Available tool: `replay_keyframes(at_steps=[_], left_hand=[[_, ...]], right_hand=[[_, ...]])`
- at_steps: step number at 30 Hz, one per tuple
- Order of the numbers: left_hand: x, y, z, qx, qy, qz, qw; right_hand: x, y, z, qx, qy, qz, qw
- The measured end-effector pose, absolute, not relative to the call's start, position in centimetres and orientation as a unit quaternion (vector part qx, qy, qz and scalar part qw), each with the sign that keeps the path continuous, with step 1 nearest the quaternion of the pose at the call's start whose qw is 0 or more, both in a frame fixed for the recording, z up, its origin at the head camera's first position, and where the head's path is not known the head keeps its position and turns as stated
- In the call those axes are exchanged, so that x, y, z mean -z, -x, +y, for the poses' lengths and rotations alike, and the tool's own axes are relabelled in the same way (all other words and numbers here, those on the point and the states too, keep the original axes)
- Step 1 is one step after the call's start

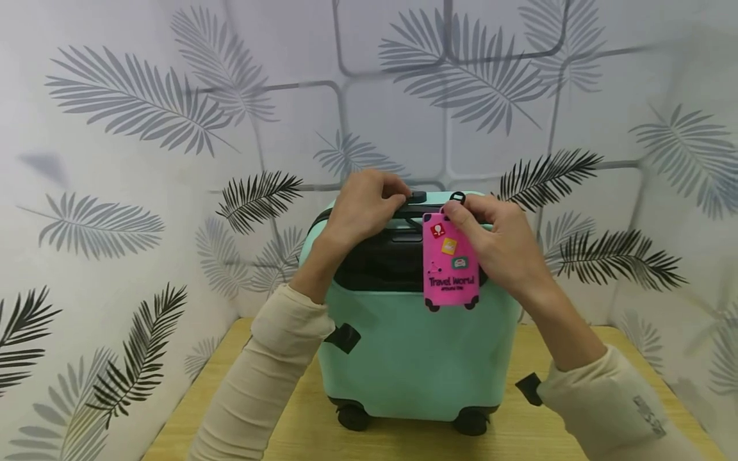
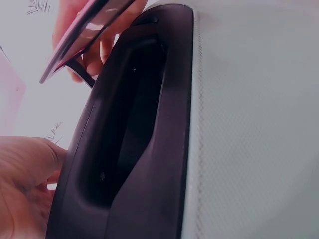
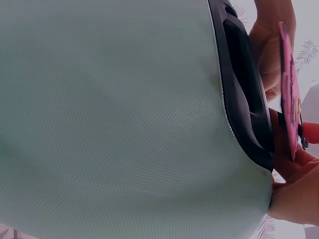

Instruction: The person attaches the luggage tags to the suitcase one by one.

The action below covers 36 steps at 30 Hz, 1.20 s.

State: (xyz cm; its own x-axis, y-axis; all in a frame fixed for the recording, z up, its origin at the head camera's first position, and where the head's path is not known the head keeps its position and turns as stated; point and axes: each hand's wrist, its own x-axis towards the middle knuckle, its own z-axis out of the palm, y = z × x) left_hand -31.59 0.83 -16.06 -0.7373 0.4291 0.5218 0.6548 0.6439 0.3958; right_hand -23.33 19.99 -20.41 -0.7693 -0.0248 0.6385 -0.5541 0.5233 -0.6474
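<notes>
A mint-green suitcase (image 1: 415, 358) stands upright on its wheels, with a black handle panel (image 1: 375, 262) across its upper front. My right hand (image 1: 501, 240) pinches the black strap end with its buckle (image 1: 457, 197) at the top of a pink luggage tag (image 1: 451, 256). The tag hangs in front of the handle panel and reads "Travel World". In the left wrist view, its black strap (image 2: 79, 72) runs to the handle. My left hand (image 1: 369, 202) is bent over the suitcase's top, its fingertips at the black top handle (image 1: 416, 197). What those fingertips grasp is hidden.
Beneath the suitcase lies a light wood table (image 1: 300, 422). Close behind and at the sides rise walls (image 1: 398, 115) printed with grey and black leaves. Black wrist mounts (image 1: 346, 337) show at both sleeves.
</notes>
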Motion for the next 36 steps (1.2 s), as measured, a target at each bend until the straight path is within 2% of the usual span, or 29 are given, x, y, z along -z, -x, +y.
replay_keyframes(at_steps=[14,22,36], left_hand=[[15.43,31.12,1.24,0.289,0.284,-0.895,0.188],[15.43,31.32,1.74,0.267,0.244,-0.904,0.226],[15.35,31.75,1.57,0.291,0.264,-0.906,0.159]], right_hand=[[20.04,23.44,19.90,-0.442,-0.181,-0.834,0.275],[20.16,23.52,19.73,-0.426,-0.180,-0.843,0.276],[20.16,23.67,19.41,-0.402,-0.185,-0.851,0.283]])
